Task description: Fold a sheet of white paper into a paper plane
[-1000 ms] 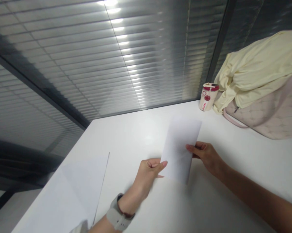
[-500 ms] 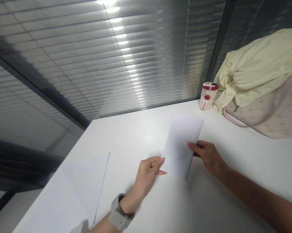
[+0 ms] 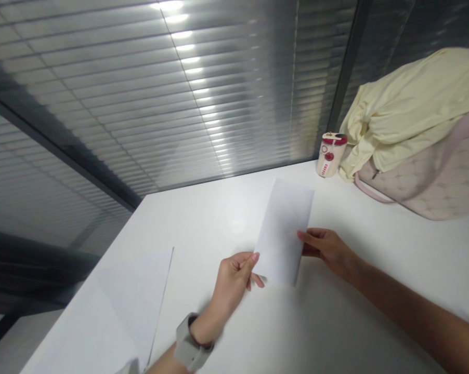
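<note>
A narrow white sheet of paper (image 3: 285,228), which looks folded, is held tilted over the white table (image 3: 203,223). My left hand (image 3: 236,272), with a grey watch (image 3: 193,343) on its wrist, pinches the paper's lower left corner between thumb and fingers. On the opposite long edge, my right hand (image 3: 324,249) grips the paper, thumb on top and fingers behind. The fingers beneath the paper are partly hidden.
Larger white paper sheets (image 3: 113,311) lie at the table's left side. A cream and red coffee cup (image 3: 331,156) stands at the back right, beside a pink quilted bag (image 3: 433,187) with a pale yellow cloth (image 3: 417,109) over it. Window blinds (image 3: 226,93) rise behind the table.
Both hands and the paper have shifted slightly left in the view. The paper's far end has swung a little to the left, and the grip of both hands stays the same.
</note>
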The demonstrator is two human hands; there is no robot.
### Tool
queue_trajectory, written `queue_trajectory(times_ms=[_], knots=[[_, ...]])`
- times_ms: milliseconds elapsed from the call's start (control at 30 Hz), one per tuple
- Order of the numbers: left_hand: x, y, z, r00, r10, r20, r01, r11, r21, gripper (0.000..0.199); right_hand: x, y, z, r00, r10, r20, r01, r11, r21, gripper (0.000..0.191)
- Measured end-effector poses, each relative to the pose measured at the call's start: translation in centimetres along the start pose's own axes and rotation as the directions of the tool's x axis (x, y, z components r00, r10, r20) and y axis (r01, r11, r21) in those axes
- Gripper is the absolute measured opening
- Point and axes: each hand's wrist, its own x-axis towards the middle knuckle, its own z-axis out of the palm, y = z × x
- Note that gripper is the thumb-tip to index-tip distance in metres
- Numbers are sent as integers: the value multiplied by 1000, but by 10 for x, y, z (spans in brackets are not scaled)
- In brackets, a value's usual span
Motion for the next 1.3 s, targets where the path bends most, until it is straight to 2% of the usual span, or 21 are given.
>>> queue_trajectory(times_ms=[67, 233, 500, 700, 900, 1100, 1300], knots=[[0, 1, -2, 1000, -5, 6, 5, 1000, -11, 43, 0, 1, -1, 1000, 17, 15, -17, 1000, -5, 36], [0, 6, -2, 999, -14, 36, 15, 999, -37, 45, 2, 4, -2, 999, 3, -39, -3, 1000, -4, 34], [2, 6, -1, 1000, 2, -26, -3, 999, -54, 40, -1, 5, 4, 999, 34, -5, -34, 999, -28, 36], [3, 3, -2, 1000, 11, -7, -11, 998, -57, 41, 0, 4, 3, 999, 15, -31, -15, 1000, -20, 34], [4, 4, -3, 999, 23, -39, -27, 994, -108, 35, -6, 0, 9, 997, 52, 59, -51, 999, -4, 34], [2, 6, -3, 999, 27, -27, -30, 990, -139, 32, -8, 2, 12, 999, 29, 14, -29, 999, -26, 33], [2, 6, -3, 999, 24, -43, -30, 988, -149, 35, -6, 5, 8, 994, 78, 83, -78, 997, -10, 36]])
